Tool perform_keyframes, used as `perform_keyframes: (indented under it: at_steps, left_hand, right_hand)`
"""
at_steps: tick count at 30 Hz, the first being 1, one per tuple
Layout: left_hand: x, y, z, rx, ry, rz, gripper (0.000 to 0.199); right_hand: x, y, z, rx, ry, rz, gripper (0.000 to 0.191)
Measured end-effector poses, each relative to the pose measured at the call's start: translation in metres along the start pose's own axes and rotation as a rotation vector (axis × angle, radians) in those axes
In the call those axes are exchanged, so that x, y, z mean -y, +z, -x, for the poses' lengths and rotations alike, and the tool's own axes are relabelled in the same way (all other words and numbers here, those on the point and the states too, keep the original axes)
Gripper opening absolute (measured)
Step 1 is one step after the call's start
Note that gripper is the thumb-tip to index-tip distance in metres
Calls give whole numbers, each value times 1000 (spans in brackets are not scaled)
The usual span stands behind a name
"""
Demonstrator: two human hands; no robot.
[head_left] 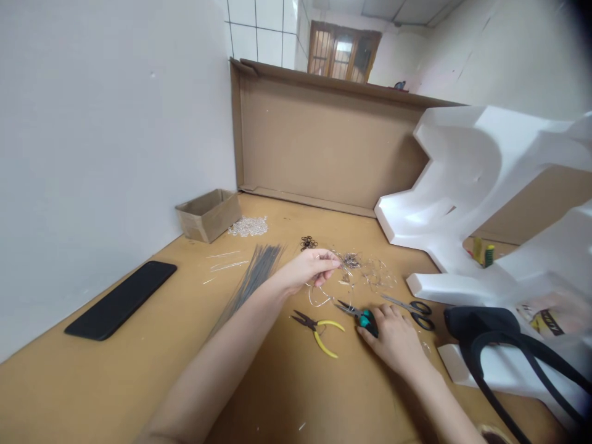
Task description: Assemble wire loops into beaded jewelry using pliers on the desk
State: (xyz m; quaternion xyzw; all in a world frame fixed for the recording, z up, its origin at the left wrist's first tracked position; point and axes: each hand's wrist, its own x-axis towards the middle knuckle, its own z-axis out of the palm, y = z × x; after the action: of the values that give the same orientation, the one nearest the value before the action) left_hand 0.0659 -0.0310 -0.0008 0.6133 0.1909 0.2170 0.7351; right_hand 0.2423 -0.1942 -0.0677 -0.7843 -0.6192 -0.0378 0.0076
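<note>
In the head view, my left hand is closed in a pinch on thin silvery wire that loops below the fingers. My right hand lies on green-handled pliers, its fingers wrapped round the handles, the jaws pointing up and left toward the wire. Between my forearms, yellow-handled pliers rest open on the table. A tangle of wire pieces is just beyond my left hand. Scissors with black handles lie right of the green pliers.
Grey wires lie left of my left forearm. Further out are black rings, clear small pieces, a cardboard box and a black phone-like slab. White foam and a black strapped object stand right.
</note>
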Motion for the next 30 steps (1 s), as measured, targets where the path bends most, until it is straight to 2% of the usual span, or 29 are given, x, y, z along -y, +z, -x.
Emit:
perform_keyframes:
  at_steps: [6,9,11,14,17,20,24,30]
  left_hand:
    - [2,1,-1,30,11,16,17]
    - [3,2,-1,6,21,30,18]
    - [4,4,-1,-11,25,39,18]
    - [4,6,0,-52,30,44,18]
    - [3,7,0,-72,41,37,18]
    - [2,13,0,-51,80,24,20]
    - [5,24,1,-112,56,-42,20]
    - [9,19,-6,-123,48,-116,22]
  right_hand:
    - [1,11,1,-13,-4,-37,40]
    - [0,9,-1,0,-39,-175,45]
    - [1,1,-3,-10,-50,-357,49]
    - [4,-20,-10,-36,-43,-746,56]
    - [11,-47,-20,49,-37,-1155,57]
    - [18,-67,-27,86,-12,-1355,55]
    - [25,-75,-30,76,-39,-1424,56]
    - [28,-81,-35,105,-110,-1351,41]
